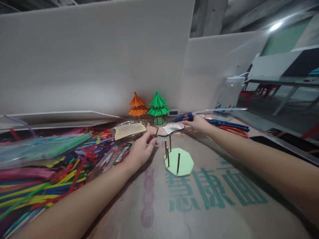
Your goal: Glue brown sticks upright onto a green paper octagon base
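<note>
A pale green many-sided board [184, 162] lies flat before me, with several thin brown sticks [178, 162] standing upright near its edge. Beyond its far left side, my left hand [143, 147] pinches a short brown stick [157, 131] between thumb and fingers. My right hand [198, 124] is wrapped around a blue glue gun [183, 117], its nozzle pointing left. From the back of the gun a long clear glue stick [224, 109] sticks out to the right. The glue gun's tip is above a white paper piece [172, 128].
Orange [138, 108] and green [158, 108] tiered models stand by the wall beside a small digital clock [173, 113]. Colourful pipe cleaners [62, 179] and a plastic case [40, 151] fill the left. Blue-handled pliers [229, 124] and a water bottle [228, 96] are right. A metal tray [136, 125] sits behind.
</note>
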Action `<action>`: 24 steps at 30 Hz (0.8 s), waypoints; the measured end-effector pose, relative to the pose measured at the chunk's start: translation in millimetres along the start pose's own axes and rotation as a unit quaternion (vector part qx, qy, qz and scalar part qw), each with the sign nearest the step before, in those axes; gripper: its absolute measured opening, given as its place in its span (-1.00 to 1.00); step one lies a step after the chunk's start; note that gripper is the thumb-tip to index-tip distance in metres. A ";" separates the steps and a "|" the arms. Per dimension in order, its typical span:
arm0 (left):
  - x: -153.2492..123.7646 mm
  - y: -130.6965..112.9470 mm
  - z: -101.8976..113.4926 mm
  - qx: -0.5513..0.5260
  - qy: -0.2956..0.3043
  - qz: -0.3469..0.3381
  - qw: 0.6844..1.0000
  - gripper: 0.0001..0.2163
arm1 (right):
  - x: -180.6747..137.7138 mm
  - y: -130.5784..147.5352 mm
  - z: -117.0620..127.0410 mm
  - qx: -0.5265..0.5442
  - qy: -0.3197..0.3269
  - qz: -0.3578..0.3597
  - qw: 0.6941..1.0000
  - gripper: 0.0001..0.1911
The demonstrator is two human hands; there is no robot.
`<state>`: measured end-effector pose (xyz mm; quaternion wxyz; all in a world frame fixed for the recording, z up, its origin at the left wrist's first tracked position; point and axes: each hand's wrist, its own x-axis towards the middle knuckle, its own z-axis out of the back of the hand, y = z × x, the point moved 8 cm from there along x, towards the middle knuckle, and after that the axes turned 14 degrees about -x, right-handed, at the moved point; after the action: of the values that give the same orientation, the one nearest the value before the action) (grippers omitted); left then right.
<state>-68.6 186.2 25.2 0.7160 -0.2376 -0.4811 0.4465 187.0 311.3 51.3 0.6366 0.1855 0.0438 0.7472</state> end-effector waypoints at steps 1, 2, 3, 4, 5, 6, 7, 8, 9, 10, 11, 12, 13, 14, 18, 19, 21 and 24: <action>-0.2 0.3 -0.3 -0.004 0.002 0.001 1.000 -0.81 | 2.7 -0.3 -3.9 -0.007 0.005 -0.001 1.000 -0.64; -0.4 0.3 -0.6 -0.008 0.003 0.002 1.000 -0.81 | 4.8 -0.8 -7.5 -0.017 0.011 -0.002 1.000 -0.63; -0.7 0.1 -0.9 -0.012 0.004 0.004 1.000 -0.81 | 6.4 -1.6 -10.8 -0.029 0.016 -0.001 0.999 -0.62; -0.9 -0.3 -1.0 -0.016 0.004 0.005 1.000 -0.82 | 7.8 -2.6 -13.3 -0.040 0.021 0.001 0.999 -0.60; -0.9 -1.0 -1.1 -0.021 0.005 0.007 1.000 -0.82 | 9.2 -4.0 -15.2 -0.051 0.025 0.002 0.998 -0.58; -0.8 -2.0 -1.0 -0.027 0.004 0.008 1.000 -0.83 | 10.6 -5.7 -16.5 -0.061 0.028 0.004 0.998 -0.55; -0.5 -3.3 -0.6 -0.036 0.004 0.009 0.999 -0.83 | 12.0 -7.5 -17.3 -0.071 0.031 0.006 0.997 -0.51; 0.0 -5.0 0.2 -0.047 0.003 0.010 0.999 -0.83 | 13.1 -9.4 -17.8 -0.080 0.033 0.007 0.996 -0.48; 0.7 -6.9 1.4 -0.059 0.000 0.011 0.998 -0.83 | 14.0 -11.3 -18.1 -0.089 0.035 0.009 0.995 -0.45; 1.6 -9.1 3.0 -0.072 -0.003 0.011 0.997 -0.82 | 14.5 -12.9 -18.3 -0.098 0.036 0.011 0.995 -0.44; 2.7 -11.6 5.1 -0.084 -0.007 0.012 0.996 -0.81 | 14.5 -14.2 -18.2 -0.106 0.037 0.013 0.994 -0.44; 3.9 -14.3 7.5 -0.096 -0.012 0.013 0.995 -0.81 | 14.0 -15.0 -17.7 -0.114 0.036 0.017 0.993 -0.45; 5.1 -17.3 9.9 -0.105 -0.017 0.014 0.994 -0.80 | 12.9 -15.4 -16.7 -0.121 0.032 0.023 0.992 -0.47; 6.3 -20.9 12.3 -0.112 -0.020 0.014 0.993 -0.79 | 11.3 -15.2 -15.4 -0.129 0.026 0.030 0.991 -0.48; 8.6 -44.8 21.4 -0.153 -0.030 0.005 0.988 -0.76 | 1.1 -11.4 -8.6 -0.148 0.010 0.069 0.987 -0.53; 8.0 -53.2 23.5 -0.169 -0.032 0.002 0.985 -0.76 | -1.8 -10.7 -6.5 -0.152 0.010 0.076 0.985 -0.55; 4.7 -71.3 26.8 -0.193 -0.030 0.004 0.981 -0.76 | -7.2 -10.0 -1.3 -0.160 0.010 0.084 0.983 -0.56; -3.9 -100.0 32.4 -0.211 -0.035 -0.003 0.977 -0.76 | -13.4 -10.1 9.4 -0.176 0.007 0.084 0.981 -0.55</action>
<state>-57.3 131.1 114.1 0.6341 -0.3658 -0.5898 0.3409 201.2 298.7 54.0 0.5940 0.0687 -0.0997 0.7953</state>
